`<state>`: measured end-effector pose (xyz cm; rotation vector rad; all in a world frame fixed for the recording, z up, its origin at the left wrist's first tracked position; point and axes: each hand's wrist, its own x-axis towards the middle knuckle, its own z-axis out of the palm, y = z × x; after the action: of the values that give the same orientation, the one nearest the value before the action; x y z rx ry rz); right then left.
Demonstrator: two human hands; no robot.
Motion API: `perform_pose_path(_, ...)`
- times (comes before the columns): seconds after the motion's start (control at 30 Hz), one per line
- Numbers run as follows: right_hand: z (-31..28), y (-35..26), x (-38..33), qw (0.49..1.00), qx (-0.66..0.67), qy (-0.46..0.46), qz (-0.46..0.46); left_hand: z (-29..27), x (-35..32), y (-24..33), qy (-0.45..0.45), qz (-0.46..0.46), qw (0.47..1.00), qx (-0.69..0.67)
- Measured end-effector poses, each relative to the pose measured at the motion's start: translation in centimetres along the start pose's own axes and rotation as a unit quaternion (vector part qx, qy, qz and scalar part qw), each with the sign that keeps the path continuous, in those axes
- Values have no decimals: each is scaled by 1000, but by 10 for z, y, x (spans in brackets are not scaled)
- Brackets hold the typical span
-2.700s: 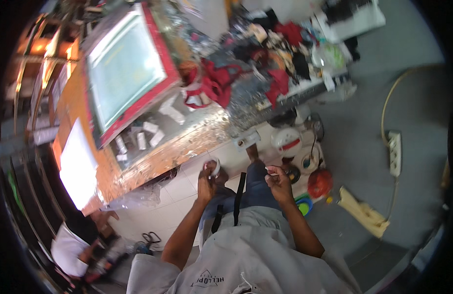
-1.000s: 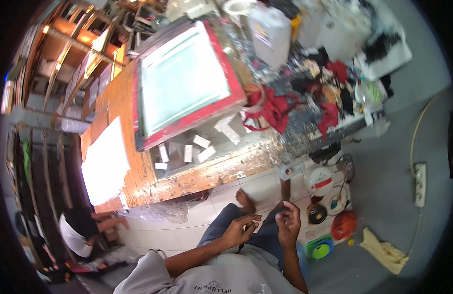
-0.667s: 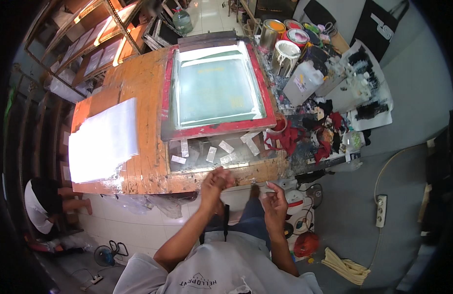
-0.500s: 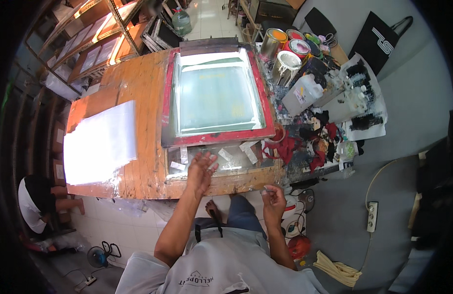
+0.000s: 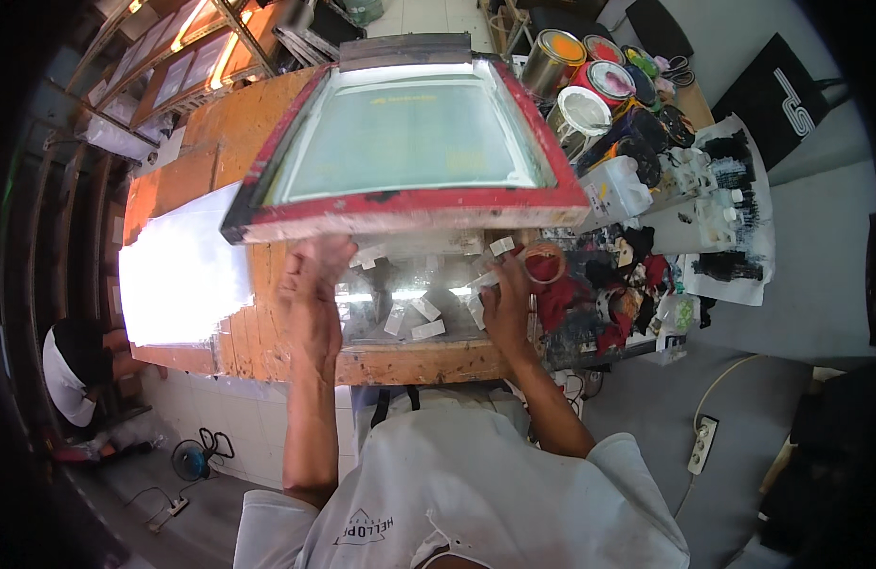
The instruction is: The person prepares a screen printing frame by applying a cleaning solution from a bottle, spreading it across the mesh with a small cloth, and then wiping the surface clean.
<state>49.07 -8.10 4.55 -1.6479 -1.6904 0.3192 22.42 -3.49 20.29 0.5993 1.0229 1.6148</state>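
Observation:
A screen-printing frame (image 5: 409, 211) with red sides and a pale green mesh tilts up from the table, its front rail raised and its far end at a dark hinge clamp (image 5: 405, 51). Below the front rail's left part is my left hand (image 5: 313, 284), its fingers smeared by motion; whether they touch the rail cannot be told. Over the right side of a clear sheet (image 5: 362, 327) my right hand (image 5: 507, 308) has its fingers bent together, next to a pale strip; what is between them is too small to name. Several short whitish strips (image 5: 425, 309) lie on the sheet.
A stack of white sheets (image 5: 186, 275) lies on the wooden table's left. To the right stand open paint cans (image 5: 556, 62), a white jug (image 5: 620, 190), a tape roll (image 5: 544, 262) and stained rags (image 5: 561, 299). Another person (image 5: 73, 375) is low at the far left.
The frame's front rail has risen from the table, baring more of the clear sheet and strips. Both hands have moved forward, the left one also leftward to beneath the rail.

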Motion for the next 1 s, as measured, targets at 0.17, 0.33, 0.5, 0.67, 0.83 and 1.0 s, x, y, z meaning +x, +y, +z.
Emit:
perform_pose_path(0.17, -20, 11, 30, 993, 33, -12, 109, 23, 33, 24, 36, 86, 990, 109)
perform_pose_path(0.33, 4, 36, 54, 975, 144, -65, 157, 31, 52, 30, 20, 139, 982, 127)
perform_pose_path(0.5, 31, 40, 86, 852, 325, -160, 378, 33, 61, 37, 1, 165, 980, 107)
perform_pose_path(0.67, 24, 26, 90, 673, 504, -151, 519, 36, 67, 42, -15, 154, 985, 82)
perform_pose_path(0.83, 23, 18, 70, 595, 599, -92, 528, 34, 79, 49, -45, 151, 985, 71)
perform_pose_path(1.0, 17, 8, 56, 532, 646, -64, 544, 25, 97, 63, -193, 125, 972, 38)
